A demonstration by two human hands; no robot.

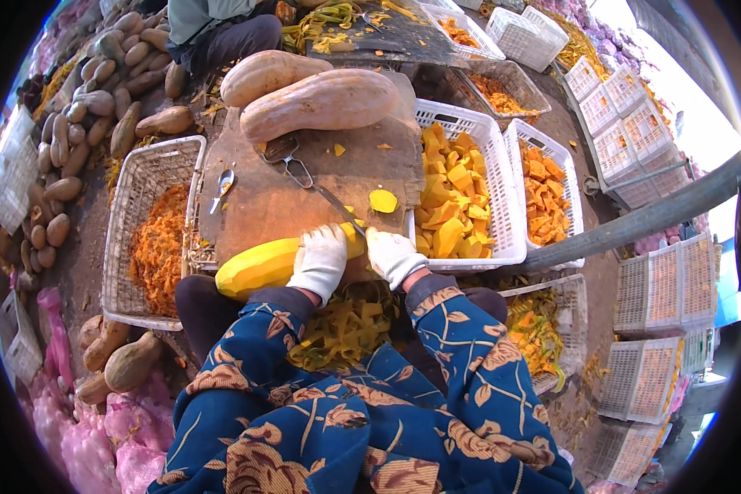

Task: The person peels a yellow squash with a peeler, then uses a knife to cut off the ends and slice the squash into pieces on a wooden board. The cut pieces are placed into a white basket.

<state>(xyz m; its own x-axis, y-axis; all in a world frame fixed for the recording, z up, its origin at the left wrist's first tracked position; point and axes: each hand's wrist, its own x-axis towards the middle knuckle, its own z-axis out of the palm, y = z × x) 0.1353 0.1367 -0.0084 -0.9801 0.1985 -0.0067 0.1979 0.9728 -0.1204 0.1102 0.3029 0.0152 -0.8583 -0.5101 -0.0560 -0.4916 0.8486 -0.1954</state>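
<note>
A peeled yellow squash lies along the near edge of the wooden board. My left hand, in a white glove, grips it near its right end. In my right hand, also gloved, is the handle of a long knife, whose blade slants up and left over the board; its exact contact with the squash is hidden by the hands. A round yellow slice lies on the board. A peeler rests beyond the knife, and a small metal tool lies at the board's left.
Two unpeeled squashes lie at the board's far side. A white crate of yellow chunks stands right, a crate of orange shreds left. Peelings lie between my legs. A wooden pole slants at right. Another person sits ahead.
</note>
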